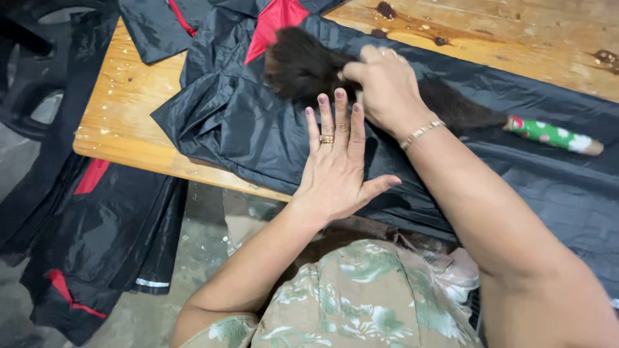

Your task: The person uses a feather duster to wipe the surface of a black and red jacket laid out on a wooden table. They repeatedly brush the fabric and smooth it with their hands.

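Note:
A black shiny garment (258,129) with red panels lies spread over a wooden table (122,109). My left hand (338,164) presses flat on the black fabric, fingers apart, a ring on one finger. My right hand (387,87), with a bracelet at the wrist, is closed over the dark bristles of a hand broom (303,64) lying on the garment. The broom's green handle with white and red spots (551,135) points to the right.
More black and red garments (97,232) hang off the table's near edge and lie on the concrete floor at the left. Dark stains (385,9) mark the table's far side. My patterned top (361,296) fills the bottom of the view.

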